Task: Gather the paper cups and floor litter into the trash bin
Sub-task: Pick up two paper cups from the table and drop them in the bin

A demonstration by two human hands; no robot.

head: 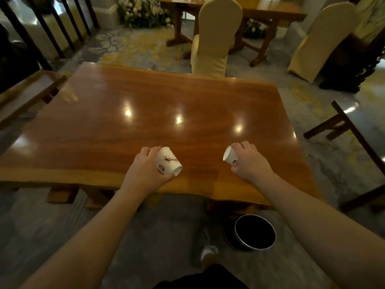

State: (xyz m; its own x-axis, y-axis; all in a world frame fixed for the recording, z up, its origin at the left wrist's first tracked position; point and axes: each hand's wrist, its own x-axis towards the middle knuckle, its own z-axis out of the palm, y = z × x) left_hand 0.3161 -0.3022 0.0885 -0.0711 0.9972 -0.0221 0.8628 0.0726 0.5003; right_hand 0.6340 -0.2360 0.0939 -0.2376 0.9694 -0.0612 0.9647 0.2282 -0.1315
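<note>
My left hand [143, 172] grips a white paper cup [169, 161] with a red floral print, tipped on its side over the near edge of the glossy wooden table [158, 105]. My right hand [249, 161] holds a second white paper cup [229, 156], also tilted, its mouth facing left. Both cups hover just above the tabletop. A round black trash bin [254, 232] with a metal rim stands on the floor below the table's near right edge, under my right forearm.
My shoe [207, 250] is on the grey carpet left of the bin. Cream-covered chairs [214, 38] stand beyond the table, another wooden table [270, 11] behind them. Dark wooden furniture [354, 147] flanks the right; a railing [52, 28] runs at far left.
</note>
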